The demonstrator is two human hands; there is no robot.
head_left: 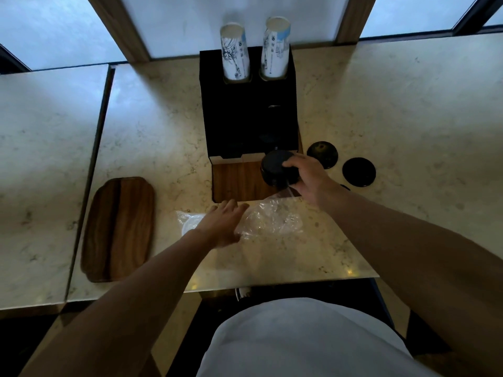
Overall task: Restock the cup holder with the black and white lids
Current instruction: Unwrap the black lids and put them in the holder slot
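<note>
One stack of black lids [279, 167] in right hand [310, 178]

Both forearms bare from frame edge to wrist, no sleeves visible on either. No watch, bracelet, rings or gloves seen on left hand [221, 224] or right hand [309, 176]. Torso at bottom centre, nearer than the marble counter [381, 104] edge, covered by a plain white garment [304, 341], smooth fabric, rounded outline, no print, buttons or seams discernible. Just below counter edge, a small whitish shape, possibly a shoe toe [244, 292]; too dark to tell. Fingernails too blurred to describe.
</note>
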